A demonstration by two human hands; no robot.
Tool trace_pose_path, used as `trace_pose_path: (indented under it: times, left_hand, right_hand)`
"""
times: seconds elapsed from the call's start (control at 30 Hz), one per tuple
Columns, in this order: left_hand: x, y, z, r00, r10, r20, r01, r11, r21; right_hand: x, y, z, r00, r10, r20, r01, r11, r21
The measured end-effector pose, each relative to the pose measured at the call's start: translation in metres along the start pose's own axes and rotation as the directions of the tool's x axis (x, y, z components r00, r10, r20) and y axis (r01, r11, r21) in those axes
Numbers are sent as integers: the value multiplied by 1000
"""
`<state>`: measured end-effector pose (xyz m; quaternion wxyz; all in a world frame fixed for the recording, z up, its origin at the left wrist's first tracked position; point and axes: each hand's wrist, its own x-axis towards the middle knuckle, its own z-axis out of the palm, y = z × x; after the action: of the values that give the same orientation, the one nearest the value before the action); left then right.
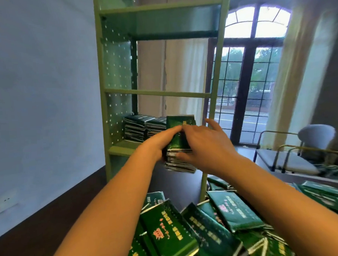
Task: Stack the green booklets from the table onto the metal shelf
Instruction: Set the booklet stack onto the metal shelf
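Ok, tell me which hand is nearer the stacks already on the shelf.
Left. The left hand grips the carried bundle beside the shelved stacks; the right hand grips the bundle's other side, farther away.

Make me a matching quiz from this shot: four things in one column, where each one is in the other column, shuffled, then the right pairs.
Things
1. booklet bundle
2. neat booklet stacks
3. loose booklet heap
4. chair

Places
A. by the window, far right
B. on the table, nearest the camera
C. gripped between the left hand and right hand
D. on a board of the metal shelf

Pairs: 1-C, 2-D, 3-B, 4-A
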<state>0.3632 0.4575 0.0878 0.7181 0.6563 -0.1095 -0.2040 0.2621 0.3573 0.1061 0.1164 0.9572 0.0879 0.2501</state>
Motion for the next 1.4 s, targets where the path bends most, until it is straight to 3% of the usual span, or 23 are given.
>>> trace_pose_path:
  times: [0.17, 0.37, 0.47, 0.53, 0.63, 0.77, 0.97, 1.4]
  left_hand:
    - [6, 13, 5, 990, -132, -51, 137, 981, 134]
    - [10, 9, 5, 993, -38, -109, 62, 973, 224]
    - [16, -4, -5, 960, 163, -230, -58, 912, 407]
    - [18, -18, -17, 885, 354, -301, -114, 794, 597]
    - [20, -47, -39, 767, 583, -267, -214, 625, 750]
    - [25, -73, -52, 675, 686, -271, -351, 621, 701]
    - [35, -87, -53, 595, 760, -261, -359, 542, 760]
    - [35, -90, -57, 603, 765, -227, -373, 522, 767]
  right_hand:
    - [5, 5, 5, 995, -30, 97, 46, 985, -165]
    - [16, 5, 15, 988, -54, 144, 103, 928, -358]
    - [24, 5, 23, 991, -74, 110, 110, 922, -371]
    - [27, 3, 26, 991, -98, 93, 126, 916, -382]
    - [29, 1, 28, 989, -128, 71, 145, 906, -398]
    - [32, 2, 29, 988, -150, 37, 152, 905, -397]
    - [44, 4, 35, 989, -140, 40, 144, 900, -411]
    - [91, 12, 61, 982, 87, 168, -13, 916, -402]
